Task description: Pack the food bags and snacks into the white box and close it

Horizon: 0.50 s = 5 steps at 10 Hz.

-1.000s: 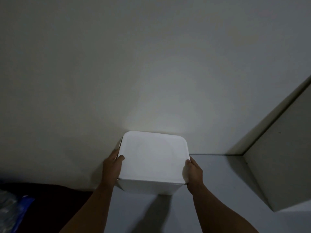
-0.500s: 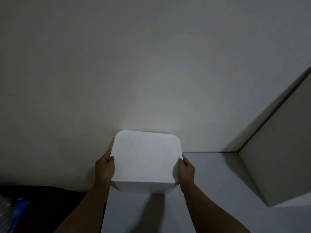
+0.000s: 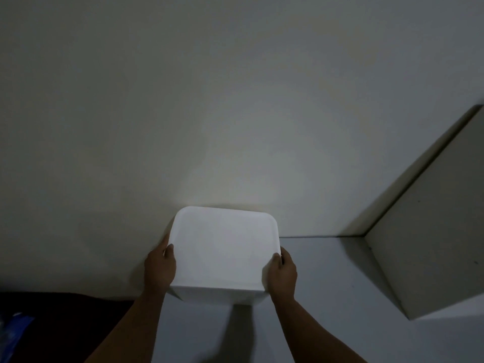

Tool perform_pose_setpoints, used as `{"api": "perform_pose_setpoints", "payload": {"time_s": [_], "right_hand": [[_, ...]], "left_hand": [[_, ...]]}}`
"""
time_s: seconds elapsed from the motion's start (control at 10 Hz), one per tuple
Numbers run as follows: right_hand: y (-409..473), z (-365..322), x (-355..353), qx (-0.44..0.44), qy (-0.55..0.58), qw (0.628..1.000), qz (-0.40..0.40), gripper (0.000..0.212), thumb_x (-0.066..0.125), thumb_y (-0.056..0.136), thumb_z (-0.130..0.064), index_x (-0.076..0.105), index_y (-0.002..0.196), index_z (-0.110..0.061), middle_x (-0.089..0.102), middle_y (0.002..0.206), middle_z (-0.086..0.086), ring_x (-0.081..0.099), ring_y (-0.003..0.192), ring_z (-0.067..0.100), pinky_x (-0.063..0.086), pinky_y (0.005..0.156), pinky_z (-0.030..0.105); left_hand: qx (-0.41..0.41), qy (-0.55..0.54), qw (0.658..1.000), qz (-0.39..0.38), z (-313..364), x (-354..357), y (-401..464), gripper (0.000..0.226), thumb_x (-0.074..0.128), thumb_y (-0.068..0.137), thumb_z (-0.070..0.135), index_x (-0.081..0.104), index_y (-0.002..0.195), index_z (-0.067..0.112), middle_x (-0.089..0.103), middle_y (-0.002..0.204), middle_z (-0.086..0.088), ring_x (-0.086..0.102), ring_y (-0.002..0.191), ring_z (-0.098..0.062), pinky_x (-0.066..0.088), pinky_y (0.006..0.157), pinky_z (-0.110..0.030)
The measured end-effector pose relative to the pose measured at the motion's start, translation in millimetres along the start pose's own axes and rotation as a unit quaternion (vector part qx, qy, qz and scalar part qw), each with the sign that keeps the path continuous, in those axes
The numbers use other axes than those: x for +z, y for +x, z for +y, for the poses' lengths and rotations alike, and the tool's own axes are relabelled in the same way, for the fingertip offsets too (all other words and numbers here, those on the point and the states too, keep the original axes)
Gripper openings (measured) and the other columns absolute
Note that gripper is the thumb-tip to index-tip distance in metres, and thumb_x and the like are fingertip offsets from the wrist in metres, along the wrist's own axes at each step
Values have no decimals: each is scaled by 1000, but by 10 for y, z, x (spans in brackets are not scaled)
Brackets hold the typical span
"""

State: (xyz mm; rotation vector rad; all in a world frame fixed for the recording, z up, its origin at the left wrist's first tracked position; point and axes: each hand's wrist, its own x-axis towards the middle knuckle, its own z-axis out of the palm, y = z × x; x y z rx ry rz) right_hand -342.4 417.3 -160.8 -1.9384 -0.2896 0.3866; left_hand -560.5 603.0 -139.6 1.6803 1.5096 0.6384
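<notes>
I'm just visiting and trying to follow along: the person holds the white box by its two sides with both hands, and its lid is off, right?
Not quite. In the head view the lid is on: the white box shows a closed top. The left hand and right hand do hold its two sides.

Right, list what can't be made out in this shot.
- Contents of the white box: hidden in the head view by its closed lid.
- Fingers of the left hand and right hand: mostly hidden behind the box's sides; only the thumbs show on the lid's edge.
- Blue plastic item: cut off by the left edge, dark and blurred; cannot tell what it is.
- Whether the box rests on the grey surface: unclear.
</notes>
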Motion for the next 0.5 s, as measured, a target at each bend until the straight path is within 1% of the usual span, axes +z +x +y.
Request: {"api": "perform_pose_setpoints", "payload": {"time_s": [0.1,0.2,0.3,0.4,0.5], "right_hand": [[-13,22,25,-13,-10,1000,3,38,44,105,-15,58,140,-11,67,130,7,62,120,27,48,104,38],[17,-6,27,-10,-32,999,-7,43,43,106,-15,51,148,-12,62,141,8,57,130,28,41,112,36],[67,11,35,0,-47,999,-19,44,42,106,-16,49,150,-13,64,134,12,60,125,31,43,107,35],[142,-153,-77,-4,-85,995,-56,43,41,104,-14,53,146,-11,66,128,16,62,121,36,48,104,39],[219,-293,-262,6,-97,992,-85,46,44,106,-15,44,151,-5,55,146,18,50,137,38,39,111,37]], "left_hand": [[10,8,1000,9,7,22,-43,40,44,106,19,53,144,9,60,138,-20,55,127,-42,42,109,-47],[9,16,1000,2,37,20,-8,41,43,106,18,52,144,9,60,137,-21,56,126,-42,42,108,-46],[3,35,999,-11,36,12,27,41,43,105,17,52,145,9,59,138,-22,55,126,-42,43,108,-46],[-17,55,998,-37,131,-50,27,45,45,105,21,46,149,12,55,142,-24,52,129,-42,42,110,-47],[-11,85,995,-45,178,-80,-81,64,48,102,42,26,158,19,46,149,-23,47,134,-41,40,111,-48]]}}
